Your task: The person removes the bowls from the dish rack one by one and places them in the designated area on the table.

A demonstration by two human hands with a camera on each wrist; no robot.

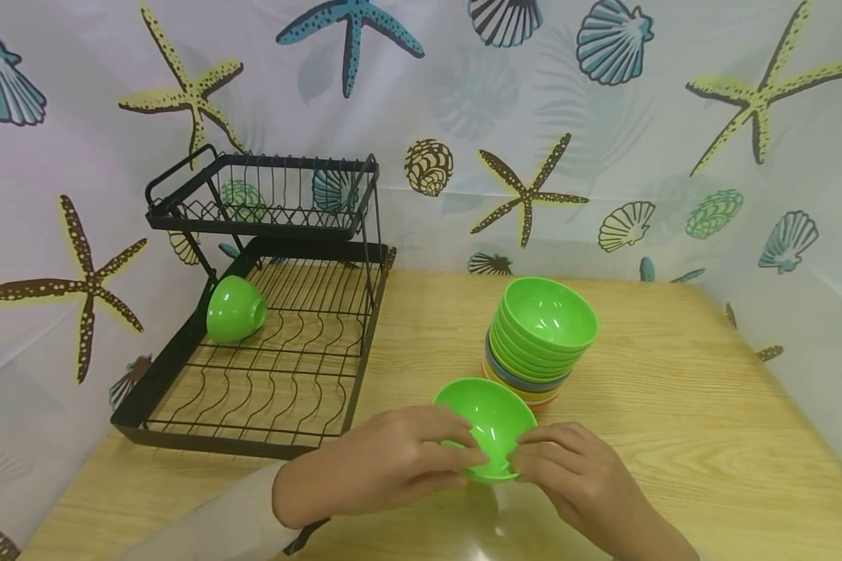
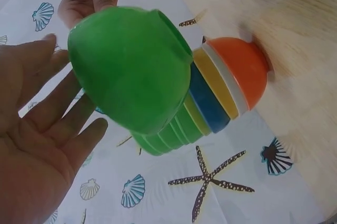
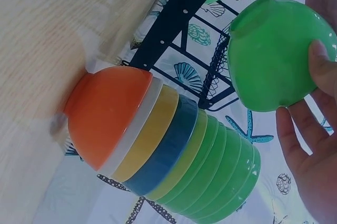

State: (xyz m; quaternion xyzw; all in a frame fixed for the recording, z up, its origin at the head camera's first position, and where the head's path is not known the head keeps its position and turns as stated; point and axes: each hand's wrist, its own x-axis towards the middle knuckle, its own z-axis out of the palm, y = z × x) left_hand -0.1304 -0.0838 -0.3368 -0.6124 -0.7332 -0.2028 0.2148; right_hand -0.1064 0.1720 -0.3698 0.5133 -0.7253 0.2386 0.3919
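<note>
In the head view a green bowl [image 1: 491,417] is held up off the table, tilted, in front of a stack of bowls. My right hand [image 1: 589,475] pinches its rim from the right, with the thumb on the outer wall in the right wrist view. On the other side, my left hand [image 1: 393,460] reaches toward the rim; its fingers look spread and loose in the left wrist view, and any contact is hard to tell. The leaning bowl stack [image 1: 536,351] has several green bowls on top, with blue, yellow, white and orange ones below.
A two-tier black dish rack [image 1: 252,446] stands on the left of the wooden table [image 1: 681,405]. Another green bowl [image 1: 233,310] lies on its side at the rack's left edge, on the lower tier. A curtain [image 1: 407,101] patterned with shells and starfish surrounds the table.
</note>
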